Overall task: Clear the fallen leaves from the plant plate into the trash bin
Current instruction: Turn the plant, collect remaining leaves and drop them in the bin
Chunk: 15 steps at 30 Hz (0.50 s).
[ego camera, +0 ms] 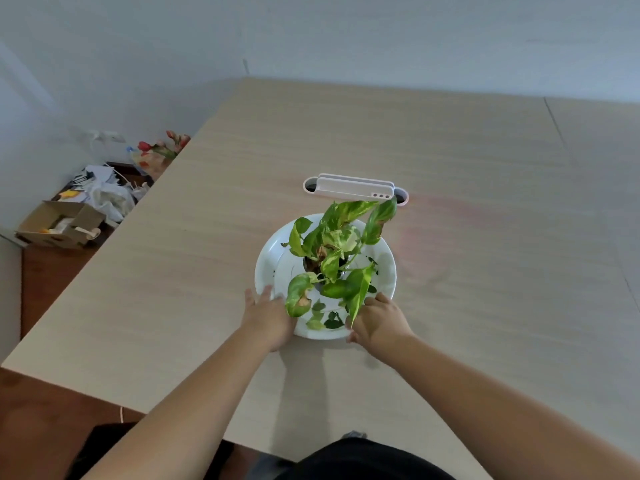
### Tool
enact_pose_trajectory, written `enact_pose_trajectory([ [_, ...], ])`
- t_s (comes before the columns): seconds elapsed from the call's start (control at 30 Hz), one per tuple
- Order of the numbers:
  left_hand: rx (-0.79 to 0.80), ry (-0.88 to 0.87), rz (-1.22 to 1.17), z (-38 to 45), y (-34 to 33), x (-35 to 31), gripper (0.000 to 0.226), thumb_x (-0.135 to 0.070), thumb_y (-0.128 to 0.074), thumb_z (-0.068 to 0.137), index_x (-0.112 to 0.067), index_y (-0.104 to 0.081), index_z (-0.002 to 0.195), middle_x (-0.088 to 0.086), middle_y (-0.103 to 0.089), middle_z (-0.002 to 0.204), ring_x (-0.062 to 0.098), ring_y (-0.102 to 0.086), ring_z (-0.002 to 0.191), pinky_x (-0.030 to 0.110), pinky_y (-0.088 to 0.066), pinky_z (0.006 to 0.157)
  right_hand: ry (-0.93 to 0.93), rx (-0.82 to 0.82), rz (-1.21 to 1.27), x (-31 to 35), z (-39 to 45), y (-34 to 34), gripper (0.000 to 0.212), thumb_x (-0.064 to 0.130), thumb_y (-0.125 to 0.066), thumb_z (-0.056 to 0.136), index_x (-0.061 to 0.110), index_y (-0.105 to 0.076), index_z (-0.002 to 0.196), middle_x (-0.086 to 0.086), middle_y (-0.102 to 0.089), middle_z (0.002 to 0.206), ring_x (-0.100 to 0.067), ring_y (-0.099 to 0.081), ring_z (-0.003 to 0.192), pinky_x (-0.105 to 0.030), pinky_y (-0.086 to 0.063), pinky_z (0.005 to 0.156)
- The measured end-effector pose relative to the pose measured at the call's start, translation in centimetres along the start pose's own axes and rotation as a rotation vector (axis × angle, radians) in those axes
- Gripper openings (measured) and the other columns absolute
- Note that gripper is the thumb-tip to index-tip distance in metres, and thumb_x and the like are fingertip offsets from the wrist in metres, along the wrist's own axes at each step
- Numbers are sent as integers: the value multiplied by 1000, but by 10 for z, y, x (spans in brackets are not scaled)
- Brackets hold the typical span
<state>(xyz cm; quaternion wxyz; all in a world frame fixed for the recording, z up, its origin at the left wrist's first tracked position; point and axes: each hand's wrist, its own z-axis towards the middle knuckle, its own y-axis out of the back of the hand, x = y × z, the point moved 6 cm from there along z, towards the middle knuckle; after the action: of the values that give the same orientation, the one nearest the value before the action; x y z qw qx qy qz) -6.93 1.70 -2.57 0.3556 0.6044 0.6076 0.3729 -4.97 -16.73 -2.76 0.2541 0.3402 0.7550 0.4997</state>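
White plate (270, 261) with fallen leaves (323, 320); both hands, left (268, 315) and right (377, 322), grip its rim.

A pale wooden table (415, 140) carries a white cable tray (355, 188) at its middle. On the floor to the left sit a cardboard box (59, 225), crumpled papers (104, 192) and red flowers (162, 147) (possibly artificial).

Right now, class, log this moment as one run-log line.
left hand: on round white plate rim | right hand: on rim | fallen green leaves: still on plate | phase: uncleared
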Motion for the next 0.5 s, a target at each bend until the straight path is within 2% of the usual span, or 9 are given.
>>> enact_pose_trajectory([
  [0.07,-18,-27,-86,-10,-4,-12,38,-32,-25,99,-27,-56,121,6,-47,141,32,-27,140,63,-6,114,-36,-4,37,7,2,0,22,42,-49,92,26,-64,96,-1,-66,97,-24,-59,99,-32,-27,95],
  [0.1,-20,-45,-127,-12,-7,-18,38,-34,-25,99,-25,-60,109,5,-55,130,31,-35,135,61,-9,112,-45,-4,47,11,4,-1,22,41,-48,92,25,-63,97,-2,-65,97,-24,-61,97,-33,-27,95],
  [0.17,-20,-67,-215,-16,-15,-25,40,-37,-26,98,-25,-64,102,1,-62,119,27,-32,138,58,-11,112,-53,0,67,25,7,1,27,44,-46,93,24,-63,100,-3,-65,99,-24,-61,97,-34,-27,95],
  [0.23,-44,-60,-294,-12,-15,-23,34,-35,-33,96,-28,-66,97,0,-64,121,21,-21,146,57,-9,114,-80,11,139,34,11,1,31,47,-46,92,23,-63,101,-4,-65,100,-24,-59,100,-34,-27,96],
  [0.27,-72,-49,-304,-9,-11,-17,31,-32,-36,94,-30,-67,98,0,-64,123,21,-22,145,56,-10,115,-87,22,177,36,11,1,32,49,-47,92,22,-63,102,-5,-64,101,-24,-58,102,-34,-27,96],
  [0.33,-191,-32,-231,-2,3,-1,34,-27,-41,89,-34,-66,110,-2,-63,125,22,-39,134,48,-22,113,-81,34,278,33,10,-1,35,52,-53,88,24,-63,107,-3,-63,107,-23,-54,108,-32,-29,97],
  [0.4,-339,-11,-246,5,21,15,33,-23,-46,84,-28,-66,110,-1,-64,120,24,-50,123,37,-33,107,-80,40,400,22,5,-4,41,58,-59,82,30,-64,111,2,-61,114,-21,-49,114,-30,-32,97],
  [0.43,-372,-7,-292,9,28,19,33,-21,-48,83,-25,-66,110,1,-64,120,25,-50,123,35,-32,106,-70,39,424,15,0,-5,43,61,-60,79,34,-63,112,4,-59,119,-20,-45,118,-31,-31,98],
  [0.5,-329,-11,-381,23,37,24,38,-20,-51,83,-22,-63,120,6,-59,128,27,-41,128,34,-24,110,-37,31,380,1,-6,-6,47,65,-60,75,40,-60,114,7,-53,126,-17,-37,123,-33,-28,102],
])
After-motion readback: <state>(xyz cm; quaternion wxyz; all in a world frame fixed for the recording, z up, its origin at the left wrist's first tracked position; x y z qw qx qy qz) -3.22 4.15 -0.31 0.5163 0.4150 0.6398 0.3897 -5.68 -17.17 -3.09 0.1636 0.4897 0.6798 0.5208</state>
